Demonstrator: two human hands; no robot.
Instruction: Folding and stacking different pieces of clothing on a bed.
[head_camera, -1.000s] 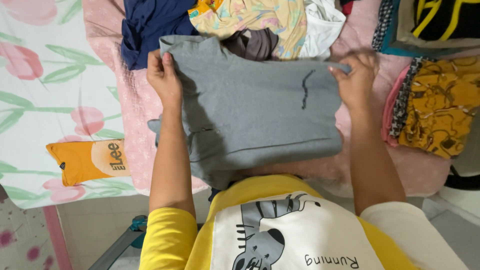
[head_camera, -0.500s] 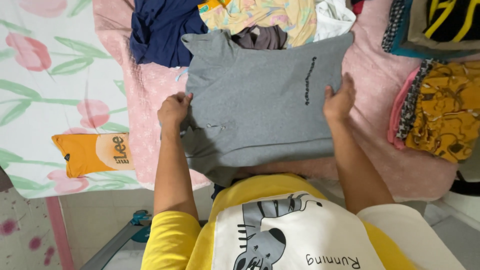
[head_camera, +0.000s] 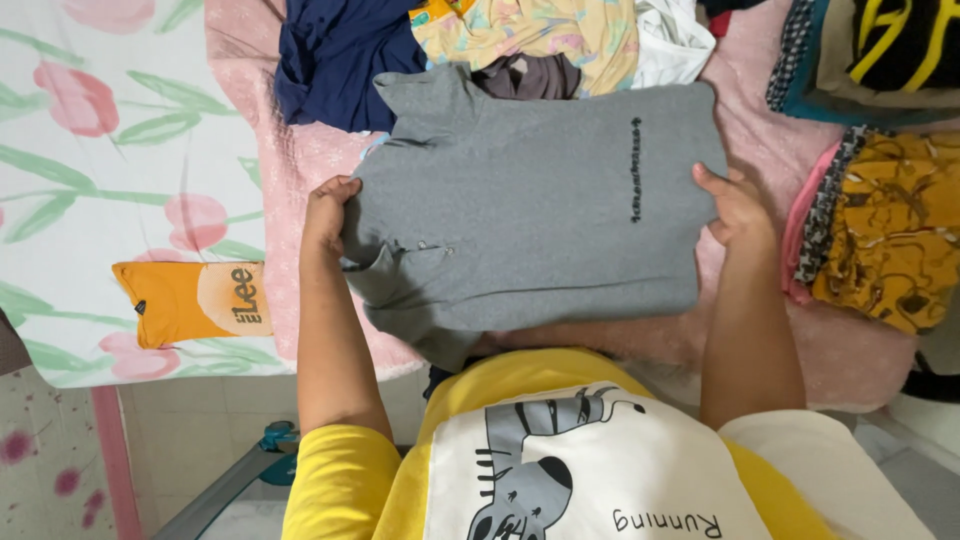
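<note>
A grey shirt (head_camera: 530, 210) with a small dark print lies spread flat on a pink blanket (head_camera: 290, 170) in front of me. My left hand (head_camera: 328, 208) pinches its left edge, fingers curled over the cloth. At the shirt's right edge my right hand (head_camera: 738, 205) grips the fabric, thumb on top. Both forearms reach out from yellow sleeves.
A folded orange shirt (head_camera: 190, 301) rests on the tulip-print sheet (head_camera: 110, 140) at left. Beyond the grey shirt lie a navy garment (head_camera: 335, 55), a pale yellow patterned cloth (head_camera: 530, 35) and a white one (head_camera: 672, 38). Mustard patterned clothes (head_camera: 885, 225) are stacked at right.
My hands slid down from the shirt's far corners to its side edges, and the shirt now lies flatter and spread wider on the blanket.
</note>
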